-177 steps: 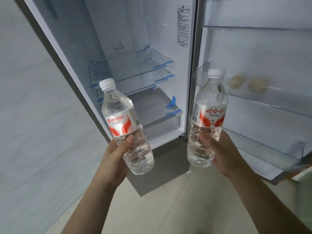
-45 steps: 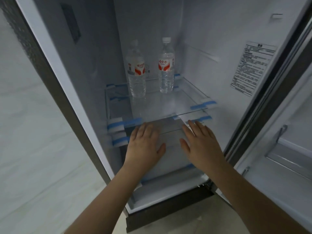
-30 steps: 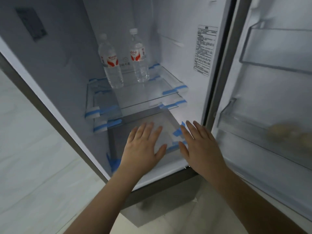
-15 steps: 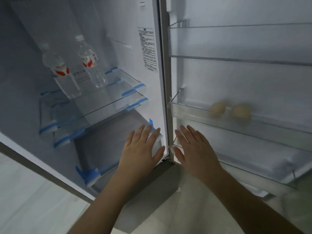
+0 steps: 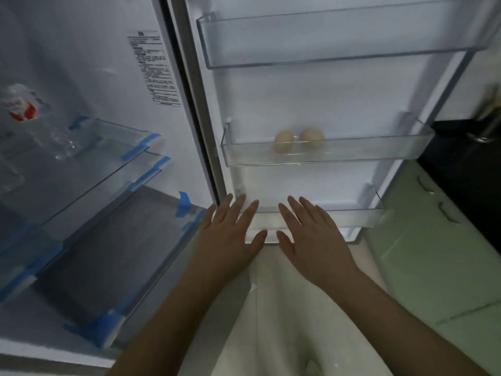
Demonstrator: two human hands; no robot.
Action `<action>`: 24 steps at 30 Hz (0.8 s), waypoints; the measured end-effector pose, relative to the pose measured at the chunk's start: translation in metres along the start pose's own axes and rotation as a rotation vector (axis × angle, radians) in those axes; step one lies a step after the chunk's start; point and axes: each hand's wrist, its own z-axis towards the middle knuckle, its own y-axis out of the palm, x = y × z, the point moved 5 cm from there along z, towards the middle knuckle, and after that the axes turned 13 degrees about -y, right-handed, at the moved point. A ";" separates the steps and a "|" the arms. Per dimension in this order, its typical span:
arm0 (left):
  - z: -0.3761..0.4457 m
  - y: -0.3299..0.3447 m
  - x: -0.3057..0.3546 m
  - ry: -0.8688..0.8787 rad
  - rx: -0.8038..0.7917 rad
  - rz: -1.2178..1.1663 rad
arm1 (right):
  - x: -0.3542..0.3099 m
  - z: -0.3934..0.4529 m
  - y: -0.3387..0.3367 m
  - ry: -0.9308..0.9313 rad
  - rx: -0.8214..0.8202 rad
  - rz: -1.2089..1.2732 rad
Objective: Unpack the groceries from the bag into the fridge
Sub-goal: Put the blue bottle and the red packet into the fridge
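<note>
Open fridge (image 5: 187, 109), water bottle (image 5: 24, 109) upright on shelf, left hand (image 5: 227, 240) and right hand (image 5: 311, 240) fingers released

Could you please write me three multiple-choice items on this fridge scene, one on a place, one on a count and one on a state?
1. Where do the eggs lie?
A. in the middle door bin
B. on a glass shelf
C. in the top door bin

2. How many eggs show?
A. one
B. two
C. four

3. How are the hands?
A. both grip bottles
B. one holds an egg
C. both open, holding nothing

Answers:
1 A: they sit behind the clear front of the middle bin; the top door bin holds nothing visible.
2 B: two pale rounds lie side by side.
3 C: the left hand and right hand show straight, spread fingers.
</note>
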 end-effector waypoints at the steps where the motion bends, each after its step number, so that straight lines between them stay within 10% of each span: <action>1: -0.002 0.002 0.004 0.031 -0.009 -0.019 | 0.000 -0.009 -0.001 0.032 0.006 -0.005; 24: -0.130 0.000 0.250 0.711 -0.082 -0.114 | 0.055 -0.304 -0.075 0.761 0.033 -0.270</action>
